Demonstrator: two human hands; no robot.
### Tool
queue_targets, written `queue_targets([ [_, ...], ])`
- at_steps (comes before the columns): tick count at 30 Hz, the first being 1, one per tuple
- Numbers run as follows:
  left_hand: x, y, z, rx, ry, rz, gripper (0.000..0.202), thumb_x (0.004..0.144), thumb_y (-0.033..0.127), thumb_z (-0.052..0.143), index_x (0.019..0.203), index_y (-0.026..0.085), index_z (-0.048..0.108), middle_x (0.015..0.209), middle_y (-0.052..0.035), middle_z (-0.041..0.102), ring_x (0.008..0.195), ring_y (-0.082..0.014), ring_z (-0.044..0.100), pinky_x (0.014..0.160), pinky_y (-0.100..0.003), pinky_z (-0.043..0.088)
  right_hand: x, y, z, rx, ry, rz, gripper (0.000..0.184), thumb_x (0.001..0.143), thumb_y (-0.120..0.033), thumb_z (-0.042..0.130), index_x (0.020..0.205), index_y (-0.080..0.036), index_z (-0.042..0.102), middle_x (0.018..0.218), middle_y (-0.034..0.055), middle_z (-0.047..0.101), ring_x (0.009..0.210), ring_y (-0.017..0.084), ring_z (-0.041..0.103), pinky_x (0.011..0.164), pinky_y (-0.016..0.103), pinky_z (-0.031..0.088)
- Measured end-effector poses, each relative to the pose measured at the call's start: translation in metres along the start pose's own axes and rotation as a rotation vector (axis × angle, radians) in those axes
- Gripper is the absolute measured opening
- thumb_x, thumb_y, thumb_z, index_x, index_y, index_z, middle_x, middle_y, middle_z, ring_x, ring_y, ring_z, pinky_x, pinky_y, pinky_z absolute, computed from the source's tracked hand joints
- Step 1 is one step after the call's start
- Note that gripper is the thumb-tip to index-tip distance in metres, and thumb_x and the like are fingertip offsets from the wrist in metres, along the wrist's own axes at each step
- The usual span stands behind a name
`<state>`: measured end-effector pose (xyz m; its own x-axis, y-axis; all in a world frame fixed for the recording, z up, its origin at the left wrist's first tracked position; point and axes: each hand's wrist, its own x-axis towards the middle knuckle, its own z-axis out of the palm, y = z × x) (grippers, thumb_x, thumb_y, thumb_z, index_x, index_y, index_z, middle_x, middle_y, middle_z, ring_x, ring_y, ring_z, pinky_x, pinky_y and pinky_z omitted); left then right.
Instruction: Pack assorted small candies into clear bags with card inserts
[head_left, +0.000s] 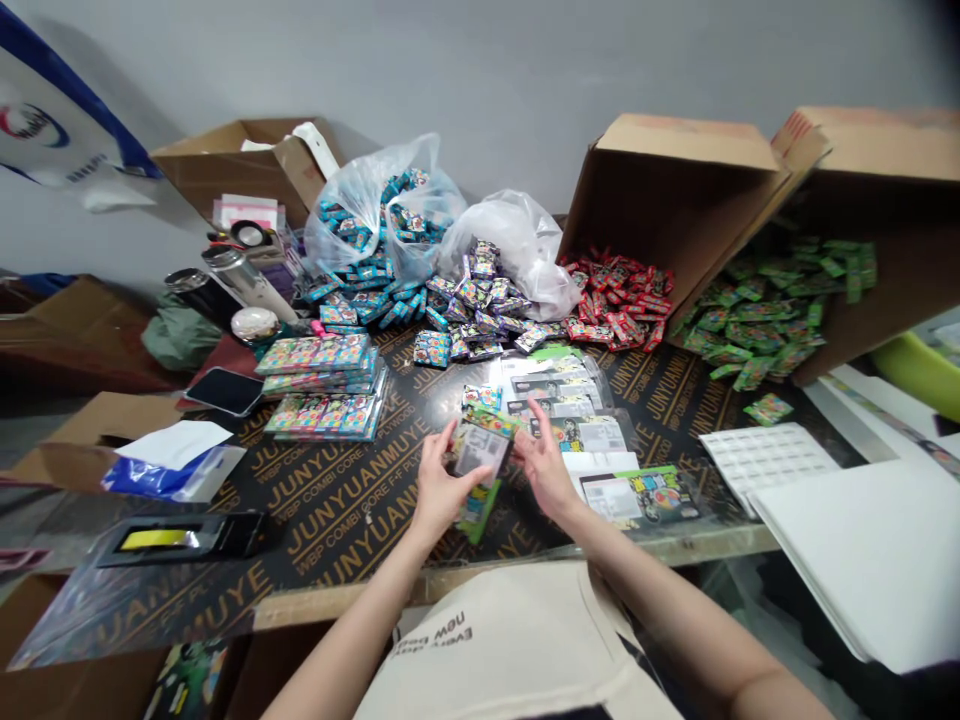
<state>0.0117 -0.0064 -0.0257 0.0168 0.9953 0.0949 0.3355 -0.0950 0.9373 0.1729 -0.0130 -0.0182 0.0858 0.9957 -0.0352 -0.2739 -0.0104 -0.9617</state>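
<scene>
My left hand (444, 485) is closed on a clear packet (480, 447) with a printed card inside, the thumb lying across its front. Under its lower end shows a green-edged printed piece (478, 512). My right hand (551, 470) is at the packet's right edge, index finger stretched up and apart from the other fingers; whether it touches the packet is hard to see. A small blue packet (482, 397) lies just beyond the held one. To the right, several clear packets with printed cards (600, 435) lie overlapped in a row.
Piles of small blue (382, 290), purple (487, 300), red (622, 300) and green packets (757, 315) line the back, some in plastic bags and cardboard boxes (682, 170). Stacked filled packs (322, 390), a phone (223, 391) and bottles (247, 283) stand left. White sheets (870, 550) lie right.
</scene>
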Motion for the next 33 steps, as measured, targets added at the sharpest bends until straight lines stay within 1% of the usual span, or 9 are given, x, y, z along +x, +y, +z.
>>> queue_targets([
  [4, -0.008, 0.006, 0.031, -0.6, 0.099, -0.242, 0.04, 0.074, 0.041, 0.058, 0.105, 0.014, 0.059, 0.094, -0.006, 0.062, 0.089, -0.0176, 0.058, 0.081, -0.03, 0.045, 0.012, -0.004, 0.028, 0.186, 0.256, 0.098, 0.034, 0.076, -0.042, 0.052, 0.104, -0.023, 0.048, 0.093, 0.002, 0.065, 0.087, 0.019, 0.062, 0.07, 0.031, 0.05],
  [7, -0.012, 0.013, 0.04, -0.842, 0.152, -0.41, 0.034, 0.074, 0.044, 0.057, 0.081, 0.012, 0.063, 0.077, -0.0044, 0.066, 0.075, -0.0161, 0.061, 0.071, -0.028, 0.047, 0.017, -0.008, 0.028, 0.229, 0.288, 0.197, 0.024, 0.067, -0.027, 0.057, 0.088, -0.022, 0.047, 0.074, -0.0005, 0.067, 0.077, 0.02, 0.063, 0.064, 0.031, 0.05],
  [10, -0.006, 0.019, 0.035, -0.919, 0.15, -0.525, 0.029, 0.068, 0.041, 0.063, 0.073, 0.012, 0.061, 0.067, -0.0017, 0.065, 0.064, -0.0133, 0.06, 0.062, -0.024, 0.046, 0.014, -0.014, 0.021, 0.269, 0.238, 0.241, 0.03, 0.065, -0.024, 0.054, 0.093, -0.023, 0.043, 0.068, -0.0019, 0.067, 0.071, 0.021, 0.065, 0.061, 0.033, 0.05],
  [15, 0.014, 0.023, 0.02, -0.811, 0.01, -0.555, 0.019, 0.062, 0.031, 0.062, 0.068, 0.013, 0.062, 0.059, 0.001, 0.062, 0.051, -0.0102, 0.056, 0.054, -0.022, 0.043, 0.016, -0.016, 0.009, 0.344, 0.134, 0.306, 0.037, 0.064, -0.02, 0.051, 0.099, -0.023, 0.042, 0.082, 0.0013, 0.07, 0.072, 0.023, 0.066, 0.064, 0.038, 0.049],
  [19, 0.024, 0.027, 0.01, -0.725, -0.034, -0.465, 0.015, 0.056, 0.018, 0.064, 0.071, 0.014, 0.065, 0.064, 0.0003, 0.064, 0.055, -0.0103, 0.056, 0.054, -0.021, 0.041, 0.023, -0.013, -0.003, 0.261, 0.06, 0.364, 0.025, 0.057, -0.013, 0.055, 0.081, -0.02, 0.052, 0.076, 0.002, 0.069, 0.066, 0.021, 0.064, 0.065, 0.038, 0.048],
  [22, 0.028, 0.031, 0.003, -0.573, -0.055, -0.32, 0.008, 0.055, 0.016, 0.069, 0.062, 0.013, 0.067, 0.062, -0.0006, 0.065, 0.06, -0.0112, 0.056, 0.06, -0.021, 0.041, 0.021, -0.016, -0.011, 0.036, 0.036, 0.174, 0.008, 0.059, -0.017, 0.063, 0.068, -0.018, 0.061, 0.073, 0.0021, 0.068, 0.067, 0.017, 0.062, 0.066, 0.032, 0.047],
  [25, 0.034, 0.034, -0.003, -0.383, -0.14, -0.187, 0.011, 0.056, 0.021, 0.073, 0.061, 0.013, 0.068, 0.06, -0.002, 0.066, 0.058, -0.0127, 0.056, 0.062, -0.024, 0.043, 0.015, -0.021, -0.017, -0.129, 0.009, 0.0, 0.011, 0.065, -0.027, 0.066, 0.069, -0.018, 0.068, 0.072, 0.0019, 0.068, 0.069, 0.016, 0.06, 0.069, 0.03, 0.046],
  [30, 0.043, 0.043, -0.007, -0.336, -0.291, -0.207, 0.019, 0.055, 0.022, 0.074, 0.071, 0.013, 0.07, 0.068, -0.0052, 0.069, 0.062, -0.0157, 0.06, 0.065, -0.027, 0.046, 0.013, -0.023, -0.021, -0.187, 0.028, -0.038, 0.017, 0.066, -0.032, 0.068, 0.074, -0.018, 0.068, 0.069, 0.0001, 0.066, 0.063, 0.014, 0.058, 0.064, 0.028, 0.046],
  [33, 0.043, 0.05, -0.008, -0.194, -0.324, -0.112, 0.012, 0.06, 0.02, 0.069, 0.068, 0.013, 0.07, 0.065, -0.0053, 0.067, 0.061, -0.016, 0.059, 0.063, -0.027, 0.045, 0.015, -0.022, -0.021, -0.224, -0.018, -0.07, 0.015, 0.068, -0.032, 0.067, 0.074, -0.018, 0.066, 0.069, -0.0009, 0.064, 0.062, 0.012, 0.056, 0.062, 0.025, 0.045],
])
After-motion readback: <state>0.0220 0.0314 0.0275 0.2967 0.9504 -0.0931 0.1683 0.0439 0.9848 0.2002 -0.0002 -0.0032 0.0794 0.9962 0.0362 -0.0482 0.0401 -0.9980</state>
